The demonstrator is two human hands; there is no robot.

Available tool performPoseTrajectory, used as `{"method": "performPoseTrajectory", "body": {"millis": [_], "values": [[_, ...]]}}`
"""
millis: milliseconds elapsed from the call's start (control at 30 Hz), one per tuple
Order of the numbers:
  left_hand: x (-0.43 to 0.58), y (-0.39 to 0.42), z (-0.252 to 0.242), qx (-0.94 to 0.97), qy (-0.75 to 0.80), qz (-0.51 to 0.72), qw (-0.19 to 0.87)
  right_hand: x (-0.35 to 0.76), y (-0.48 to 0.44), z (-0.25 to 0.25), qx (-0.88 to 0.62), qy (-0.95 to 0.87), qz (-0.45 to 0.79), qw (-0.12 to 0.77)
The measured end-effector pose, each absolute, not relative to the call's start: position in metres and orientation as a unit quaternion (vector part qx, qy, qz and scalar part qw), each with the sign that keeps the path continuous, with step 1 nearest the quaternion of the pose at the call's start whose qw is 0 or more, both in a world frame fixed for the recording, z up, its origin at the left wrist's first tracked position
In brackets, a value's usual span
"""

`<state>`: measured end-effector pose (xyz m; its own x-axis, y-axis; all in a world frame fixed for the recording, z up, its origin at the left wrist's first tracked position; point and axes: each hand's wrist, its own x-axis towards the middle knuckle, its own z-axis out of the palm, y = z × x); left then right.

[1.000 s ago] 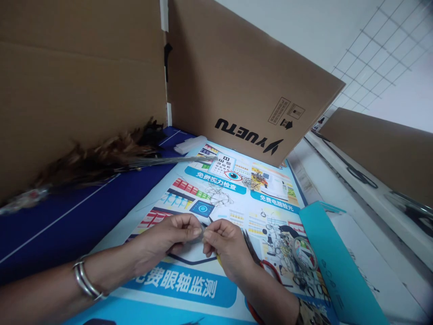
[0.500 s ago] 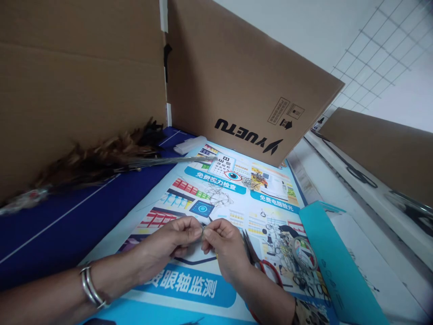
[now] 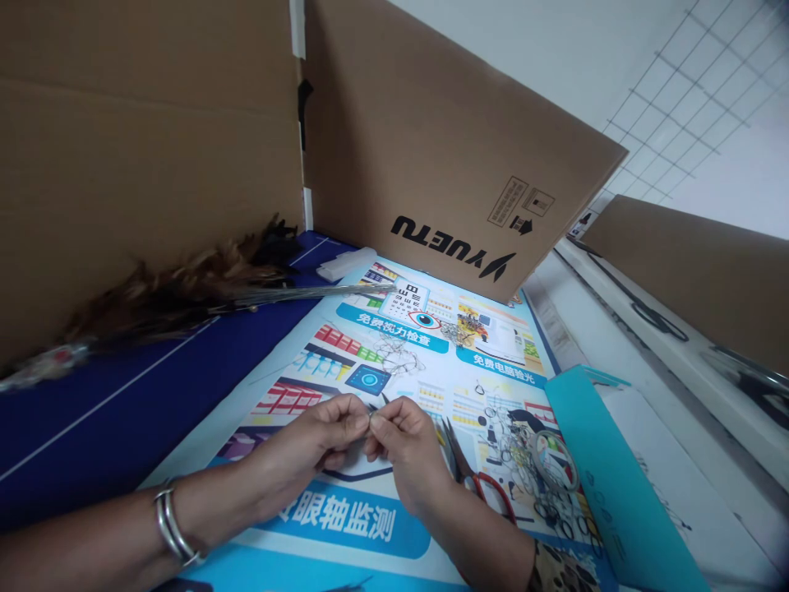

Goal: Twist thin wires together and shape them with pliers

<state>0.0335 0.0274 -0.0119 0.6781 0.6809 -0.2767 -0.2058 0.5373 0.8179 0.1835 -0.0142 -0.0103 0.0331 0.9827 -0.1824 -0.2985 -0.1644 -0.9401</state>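
Shifted inward since the earlier frame: left forearm, with silver bangles [image 3: 174, 526] carried rightward. Noted right sleeve [image 3: 567, 571] also slightly further left. Recorded left hand [image 3: 336, 427] as narrow, thumb and forefinger pinched together; recorded right hand [image 3: 407, 448] likewise, directly opposite. Located small silvery piece [image 3: 371, 416] between both sets of fingertips, above printed poster [image 3: 410, 534]; too hidden to identify. Inspected turquoise carton [image 3: 616, 477] at right; found thin dark pieces [image 3: 678, 520] on white surface beside its panel, but cannot confirm these as its contents. Found round clear item [image 3: 574, 473], dish or ring, among tangled wire loops [image 3: 511, 460] left of carton; cannot tell which. Observed red-handled scissors [image 3: 463, 467] just beside right hand. Detected no shift in carton, round item or loops.
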Motion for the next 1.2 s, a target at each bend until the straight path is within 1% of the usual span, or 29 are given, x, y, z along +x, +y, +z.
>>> {"method": "performPoseTrajectory", "body": {"millis": [767, 933, 1000, 1067, 1133, 1200], "values": [[0.038, 0.02, -0.01, 0.406, 0.309, 0.283, 0.812, 0.182, -0.016, -0.012, -0.489, -0.369, 0.588, 0.528], [0.029, 0.034, -0.007, 0.451, 0.298, 0.24, 0.806, 0.188, -0.014, -0.009, -0.486, -0.395, 0.592, 0.508], [0.021, 0.045, 0.0, 0.511, 0.303, 0.224, 0.773, 0.191, -0.013, -0.003, -0.5, -0.431, 0.59, 0.466], [0.01, 0.058, 0.006, 0.59, 0.322, 0.218, 0.708, 0.195, -0.016, 0.007, -0.533, -0.505, 0.559, 0.386], [0.0, 0.071, 0.011, 0.666, 0.331, 0.196, 0.64, 0.196, -0.023, 0.017, -0.548, -0.637, 0.477, 0.258], [-0.007, 0.081, 0.012, 0.731, 0.339, 0.144, 0.575, 0.195, -0.033, 0.022, -0.474, -0.786, 0.38, 0.113]]}}
